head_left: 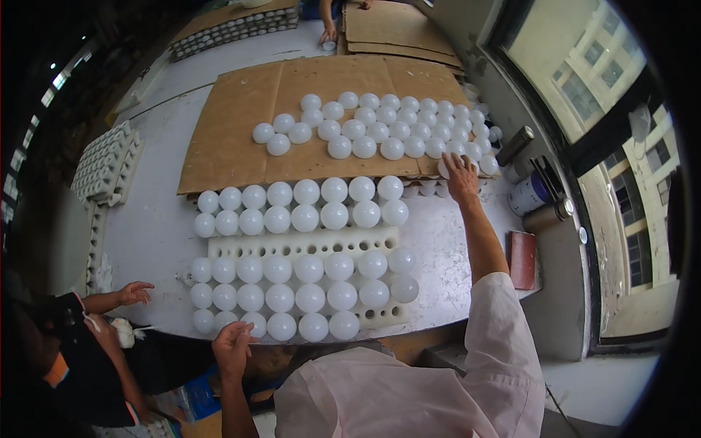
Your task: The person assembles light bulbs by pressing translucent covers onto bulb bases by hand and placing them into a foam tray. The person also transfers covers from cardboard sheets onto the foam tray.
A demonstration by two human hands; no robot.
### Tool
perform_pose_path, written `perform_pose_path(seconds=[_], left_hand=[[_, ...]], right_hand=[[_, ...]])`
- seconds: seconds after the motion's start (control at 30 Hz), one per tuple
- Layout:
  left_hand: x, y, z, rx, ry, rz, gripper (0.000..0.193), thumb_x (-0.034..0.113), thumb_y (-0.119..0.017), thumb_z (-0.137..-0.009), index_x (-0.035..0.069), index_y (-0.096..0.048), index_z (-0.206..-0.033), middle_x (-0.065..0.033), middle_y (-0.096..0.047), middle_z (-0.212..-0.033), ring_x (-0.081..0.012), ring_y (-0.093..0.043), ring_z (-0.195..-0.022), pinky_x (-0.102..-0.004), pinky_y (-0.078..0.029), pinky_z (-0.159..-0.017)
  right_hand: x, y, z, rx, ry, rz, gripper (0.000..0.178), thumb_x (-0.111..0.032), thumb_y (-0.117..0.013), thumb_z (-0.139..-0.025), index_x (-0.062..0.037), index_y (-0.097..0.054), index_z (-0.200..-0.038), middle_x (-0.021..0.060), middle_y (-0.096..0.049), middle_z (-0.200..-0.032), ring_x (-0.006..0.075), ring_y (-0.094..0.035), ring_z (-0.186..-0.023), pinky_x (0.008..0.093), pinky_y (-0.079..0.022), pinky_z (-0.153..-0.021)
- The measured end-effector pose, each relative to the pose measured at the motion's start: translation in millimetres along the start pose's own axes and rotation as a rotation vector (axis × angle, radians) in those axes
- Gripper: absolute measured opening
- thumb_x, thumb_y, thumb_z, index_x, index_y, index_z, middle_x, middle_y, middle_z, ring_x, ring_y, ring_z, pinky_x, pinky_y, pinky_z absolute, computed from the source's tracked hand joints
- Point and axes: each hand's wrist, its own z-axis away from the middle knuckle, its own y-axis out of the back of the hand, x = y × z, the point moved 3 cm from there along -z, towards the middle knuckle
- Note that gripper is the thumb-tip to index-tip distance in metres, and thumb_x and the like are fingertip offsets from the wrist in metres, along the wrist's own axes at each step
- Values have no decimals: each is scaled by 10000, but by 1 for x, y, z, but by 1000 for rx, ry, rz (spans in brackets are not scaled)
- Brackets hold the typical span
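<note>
My right hand point(460, 177) reaches forward to the near right edge of the cardboard, its fingers round a white light bulb point(443, 168). Many more round white bulbs point(377, 132) lie close together on that brown cardboard point(234, 95). Nearer to me, rows of white bulbs point(309, 298) stand in a pale foam tray with holes point(292, 244). At the near left of these rows is my left hand point(232, 346), loosely bent with fingers apart, beside a bulb point(254, 324) and holding nothing that I can see.
A co-worker's hands point(135, 293) are at the left edge, another person's hand point(329, 33) at the far end. Egg-crate trays point(106, 164) stack on the left. Along the window wall stand flasks point(515, 144), a white-and-blue container point(529, 196) and a reddish-brown block point(522, 260).
</note>
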Motion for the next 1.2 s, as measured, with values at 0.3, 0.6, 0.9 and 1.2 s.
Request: perform_pose_path(seconds=[0.3, 0.6, 0.9, 1.2], left_hand=[[-21, 129, -69, 522, -215, -281, 278, 47, -629, -856, -49, -570, -1111, -161, -674, -1043, -165, -665, -844, -256, -507, -643], [-102, 174, -246, 53, -194, -1108, 719, -84, -601, -715, 56, -366, -1380, -207, -358, -1445, -372, -346, -1327, -404, -338, -1086], [-131, 182, -311, -13, -209, -938, 502, 74, -726, -725, -29, -539, -1180, -248, -583, -1173, -421, -521, -1142, -432, -407, -992], [-66, 192, -236, 258, -305, 212, 466, 83, -663, -808, -64, -518, -1226, -153, -626, -1123, -153, -609, -807, -287, -496, -723]], right_hand=[[-17, 46, 45, 220, -196, -558, 690, -100, -762, -696, -55, -431, -1300, 164, -488, -1248, 348, -465, -1181, 453, -378, -992], [-97, 122, 195, 55, -553, -1770, 751, -58, -681, -642, -100, -359, -1320, 141, -496, -1287, 242, -588, -1010, 344, -535, -803], [-201, 200, 225, -169, -249, -1908, 1012, -264, -912, -575, -92, -327, -1383, 163, -463, -1339, 276, -560, -1125, 403, -463, -948], [-225, 191, 232, -252, -133, -2070, 999, -269, -925, -545, -86, -354, -1344, 137, -495, -1293, 263, -560, -1124, 395, -463, -935]])
